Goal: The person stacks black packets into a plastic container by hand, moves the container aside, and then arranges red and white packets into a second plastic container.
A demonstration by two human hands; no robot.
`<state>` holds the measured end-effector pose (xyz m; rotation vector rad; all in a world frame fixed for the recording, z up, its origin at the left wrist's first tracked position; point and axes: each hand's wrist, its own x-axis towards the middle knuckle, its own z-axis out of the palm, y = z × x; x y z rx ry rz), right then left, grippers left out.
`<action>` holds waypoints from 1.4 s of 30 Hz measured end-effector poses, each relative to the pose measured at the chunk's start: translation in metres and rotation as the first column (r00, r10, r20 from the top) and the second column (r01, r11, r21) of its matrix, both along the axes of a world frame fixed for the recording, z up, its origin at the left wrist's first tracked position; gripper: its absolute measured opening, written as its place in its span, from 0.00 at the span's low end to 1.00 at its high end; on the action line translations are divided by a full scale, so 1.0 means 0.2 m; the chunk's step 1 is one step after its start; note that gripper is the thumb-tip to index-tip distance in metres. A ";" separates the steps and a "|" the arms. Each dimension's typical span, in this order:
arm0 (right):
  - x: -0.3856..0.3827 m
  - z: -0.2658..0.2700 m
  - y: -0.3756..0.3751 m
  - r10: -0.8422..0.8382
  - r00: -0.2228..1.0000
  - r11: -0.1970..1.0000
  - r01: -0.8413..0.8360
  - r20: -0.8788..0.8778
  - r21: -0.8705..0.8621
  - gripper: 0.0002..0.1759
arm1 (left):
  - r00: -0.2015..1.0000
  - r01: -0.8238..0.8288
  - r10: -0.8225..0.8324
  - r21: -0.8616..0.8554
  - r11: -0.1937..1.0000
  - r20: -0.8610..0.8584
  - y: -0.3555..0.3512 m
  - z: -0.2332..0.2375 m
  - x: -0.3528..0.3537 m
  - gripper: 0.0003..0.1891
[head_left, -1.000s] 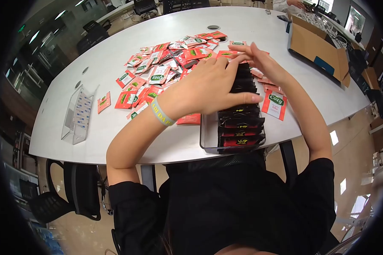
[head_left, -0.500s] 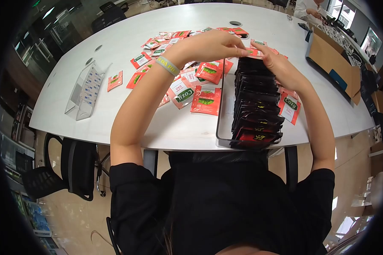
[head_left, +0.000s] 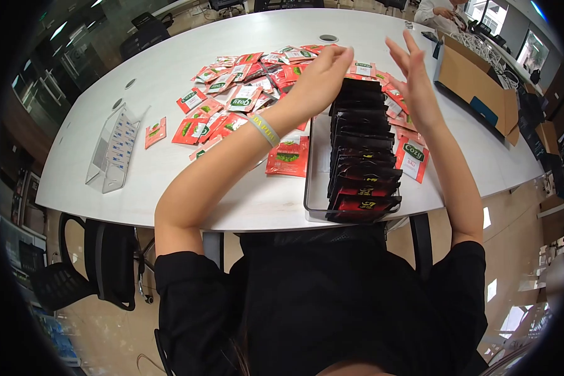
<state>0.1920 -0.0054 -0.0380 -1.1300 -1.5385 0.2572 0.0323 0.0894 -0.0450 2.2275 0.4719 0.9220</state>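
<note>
A clear tray (head_left: 311, 188) near the table's front edge holds a long row of upright black packets (head_left: 365, 147). My left hand (head_left: 326, 75), with a wristband, is over the tray's far left corner; its fingers point away, and whether they pinch anything is hidden. Raised beyond the tray's far right side, my right hand (head_left: 415, 81) has its fingers spread and holds nothing. Many red and white sachets (head_left: 241, 98) lie in a loose pile left of and behind the tray. More sachets (head_left: 412, 156) lie along its right side.
Another clear tray (head_left: 116, 150) stands on the left of the white table (head_left: 244, 210), beside a single red sachet (head_left: 156, 132). An open cardboard box (head_left: 467, 78) is at the right. A co-worker (head_left: 442, 14) sits beyond the box. A black chair (head_left: 109, 260) stands at the front left.
My right hand has lifted away from the tray's far end and spread its fingers. My left hand has turned, its fingers now pointing farther away. The view has shifted slightly.
</note>
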 end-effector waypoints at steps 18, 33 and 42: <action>-0.28 -0.25 -0.54 0.222 0.961 0.970 -0.234 -0.165 -0.061 0.85 | 0.948 0.302 -0.025 -0.877 0.374 0.316 -0.42 0.00 -0.03 0.32; 0.01 -0.14 -0.53 -0.037 0.997 0.987 0.026 -0.066 -0.161 0.61 | 0.995 -0.091 0.090 -0.030 0.995 -0.039 -0.26 0.05 -0.34 0.41; 0.02 -0.23 -0.47 -0.206 0.914 0.976 0.217 0.350 0.005 0.60 | 0.949 -0.228 0.267 0.220 0.948 -0.167 -0.09 -0.15 -0.30 0.43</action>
